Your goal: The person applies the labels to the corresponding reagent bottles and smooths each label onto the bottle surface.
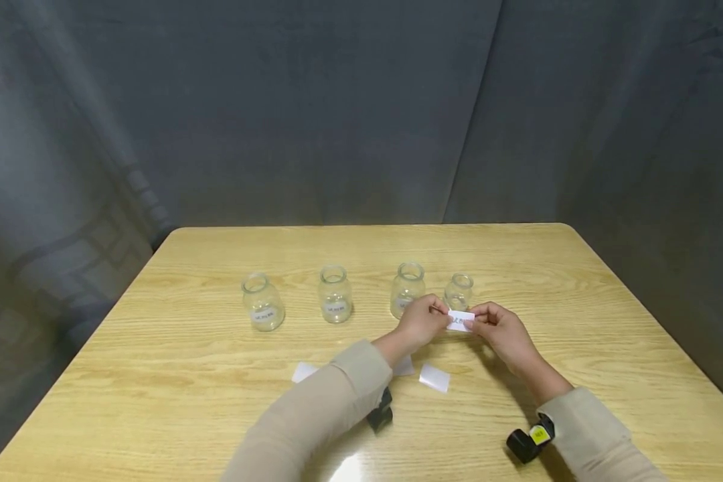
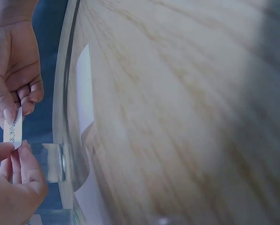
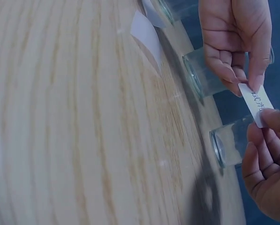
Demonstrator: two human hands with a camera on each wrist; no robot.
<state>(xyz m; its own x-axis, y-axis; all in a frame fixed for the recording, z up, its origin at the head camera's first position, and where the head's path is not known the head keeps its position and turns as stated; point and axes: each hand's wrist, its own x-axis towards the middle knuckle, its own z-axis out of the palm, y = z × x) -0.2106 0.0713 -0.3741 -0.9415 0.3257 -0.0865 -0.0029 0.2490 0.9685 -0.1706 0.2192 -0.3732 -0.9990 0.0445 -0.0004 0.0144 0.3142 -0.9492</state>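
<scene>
A small white label [image 1: 460,321] with dark handwritten characters is stretched between both hands, in front of a small glass jar [image 1: 458,292]. My left hand [image 1: 422,320] pinches its left end between thumb and fingers. At the opposite end, my right hand [image 1: 503,333] grips it the same way. The right wrist view shows the label [image 3: 256,104] tilted, a thumb pressed on its face at either end. Just left of the small jar stands a bigger glass jar [image 1: 405,288], its own label partly hidden by my left hand.
Two more labelled glass jars, the middle one [image 1: 335,294] and the leftmost one [image 1: 263,302], stand upright along the row. White paper slips lie nearer me, including one slip [image 1: 435,378] on the right and one [image 1: 304,371] beside my left sleeve. The wooden table [image 1: 156,402] ends at a grey curtain.
</scene>
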